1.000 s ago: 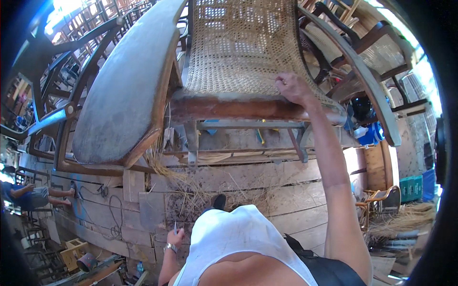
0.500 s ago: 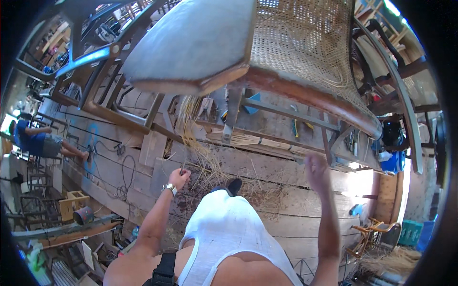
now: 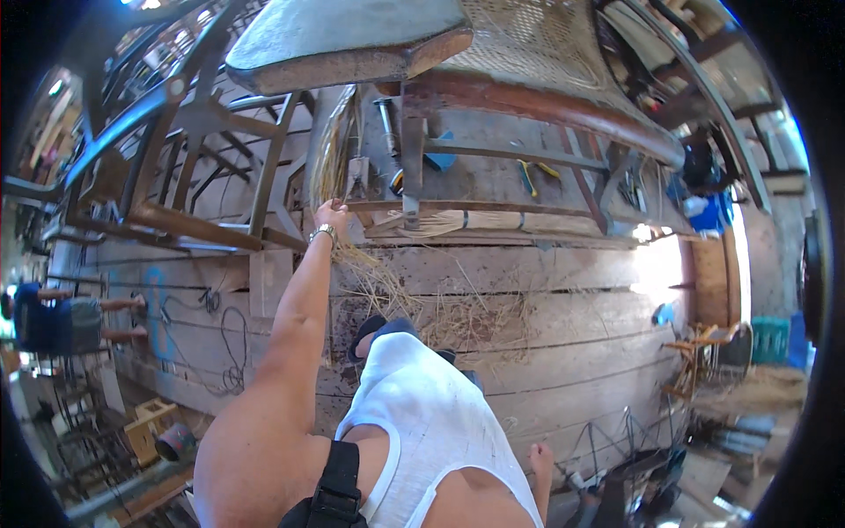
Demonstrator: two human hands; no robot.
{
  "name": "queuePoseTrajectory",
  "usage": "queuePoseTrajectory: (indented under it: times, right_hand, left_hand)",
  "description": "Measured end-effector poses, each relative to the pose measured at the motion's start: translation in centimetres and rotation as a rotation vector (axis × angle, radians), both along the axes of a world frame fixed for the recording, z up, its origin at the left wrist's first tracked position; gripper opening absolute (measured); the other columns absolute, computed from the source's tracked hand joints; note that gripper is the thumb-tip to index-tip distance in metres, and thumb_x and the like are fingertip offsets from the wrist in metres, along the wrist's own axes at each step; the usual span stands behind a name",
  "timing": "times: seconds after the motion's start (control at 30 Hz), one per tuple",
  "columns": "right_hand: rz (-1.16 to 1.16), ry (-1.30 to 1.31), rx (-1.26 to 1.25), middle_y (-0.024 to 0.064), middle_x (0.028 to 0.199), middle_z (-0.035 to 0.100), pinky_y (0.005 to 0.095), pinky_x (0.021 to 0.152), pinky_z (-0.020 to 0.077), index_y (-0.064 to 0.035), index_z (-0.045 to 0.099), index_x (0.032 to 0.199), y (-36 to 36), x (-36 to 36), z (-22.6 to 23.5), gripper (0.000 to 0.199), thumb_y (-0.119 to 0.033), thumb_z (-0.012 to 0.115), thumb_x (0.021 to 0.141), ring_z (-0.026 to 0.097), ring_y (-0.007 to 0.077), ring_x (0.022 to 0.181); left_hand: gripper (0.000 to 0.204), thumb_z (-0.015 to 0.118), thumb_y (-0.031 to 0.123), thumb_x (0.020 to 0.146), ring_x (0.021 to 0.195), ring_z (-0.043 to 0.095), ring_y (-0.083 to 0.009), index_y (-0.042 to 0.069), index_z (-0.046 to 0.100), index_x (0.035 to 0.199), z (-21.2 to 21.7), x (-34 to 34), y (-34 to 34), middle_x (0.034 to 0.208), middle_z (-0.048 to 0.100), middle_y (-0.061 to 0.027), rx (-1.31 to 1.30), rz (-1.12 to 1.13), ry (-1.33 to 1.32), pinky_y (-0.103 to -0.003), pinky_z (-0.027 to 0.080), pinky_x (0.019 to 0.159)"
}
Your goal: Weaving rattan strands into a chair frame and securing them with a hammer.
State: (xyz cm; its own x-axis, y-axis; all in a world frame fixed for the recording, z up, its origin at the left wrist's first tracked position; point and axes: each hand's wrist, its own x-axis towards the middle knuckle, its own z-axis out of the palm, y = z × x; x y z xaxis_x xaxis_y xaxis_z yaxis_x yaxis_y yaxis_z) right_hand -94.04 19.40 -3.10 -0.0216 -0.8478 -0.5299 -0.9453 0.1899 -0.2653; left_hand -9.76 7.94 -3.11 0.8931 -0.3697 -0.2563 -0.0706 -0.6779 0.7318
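My left hand (image 3: pixel 331 214) reaches forward to the front edge of the low shelf, its fingers closed beside the lower part of a bundle of pale cane strands (image 3: pixel 333 145). What the fingers hold is too small to make out. The strands hang over the edge and trail down to the floor. Low by my side, my right hand (image 3: pixel 541 459) shows only in part, its fingers curled with nothing visible in them. Above the shelf stands a wooden seat frame with woven cane (image 3: pixel 537 44), and a pale, thick-edged panel (image 3: pixel 343 40) lies at its left.
On the shelf lie yellow-handled pliers (image 3: pixel 530 176), a hammer (image 3: pixel 385 123) and a blue piece (image 3: pixel 440 151). Bundled cane (image 3: pixel 493 220) rests along its front. Wooden chair frames (image 3: pixel 189 150) crowd the left. Cane scraps (image 3: pixel 475 326) litter the plank floor. Another person (image 3: pixel 57 321) is far left.
My left hand has moved forward to the shelf edge and the strands. My right hand has dropped back toward my side. The view has shifted, and I stand closer to the shelf.
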Motion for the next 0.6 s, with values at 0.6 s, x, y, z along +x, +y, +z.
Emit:
queuePoseTrajectory:
  times: [0.6]
  right_hand:
    - [-0.211, -0.394, -0.059, 0.0187, 0.103, 0.066, 0.0389, 0.081, 0.0496, -0.0017, 0.060, 0.111, 7.5, 37.8, 5.6, 0.031, -0.025, 0.056, 0.091, 0.065, 0.0306, 0.096]
  left_hand:
    - [0.010, 0.059, 0.021, 0.093, 0.052, 0.037, -0.0032, 0.013, 0.055, 0.097, 8.6, -3.2, 3.6, 0.088, 0.067, -0.0030, -0.649, -0.222, 1.001, -0.020, 0.029, 0.043]
